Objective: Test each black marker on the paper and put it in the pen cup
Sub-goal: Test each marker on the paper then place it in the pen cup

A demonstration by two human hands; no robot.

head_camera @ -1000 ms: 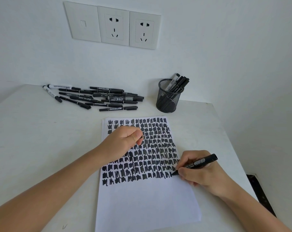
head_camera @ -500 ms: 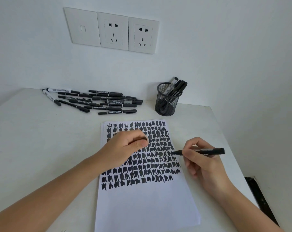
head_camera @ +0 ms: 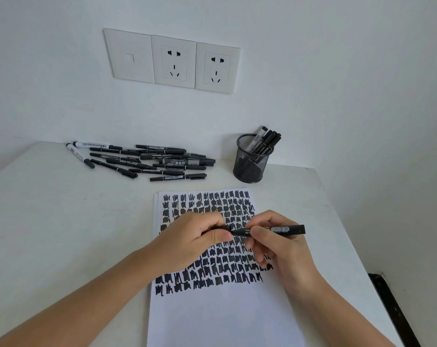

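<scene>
Paper (head_camera: 225,316): on my table (head_camera: 49,234), top half black with scribbles.
Right hand (head_camera: 280,249): pinching the marker (head_camera: 277,229), level above the paper.
Left hand (head_camera: 190,242): gripping the cap (head_camera: 223,227) right at its tip.
Loose markers (head_camera: 152,161): heaped by the wall.
Pen cup (head_camera: 251,162): back right, markers inside.

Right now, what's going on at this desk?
A person is capping a black marker above the scribble-covered paper. The right hand grips the marker level, tip toward the left hand, which pinches the cap right at the tip; it is not pushed on yet. The mesh pen cup at the back holds several markers, and a pile of markers lies on the table to its left.
</scene>
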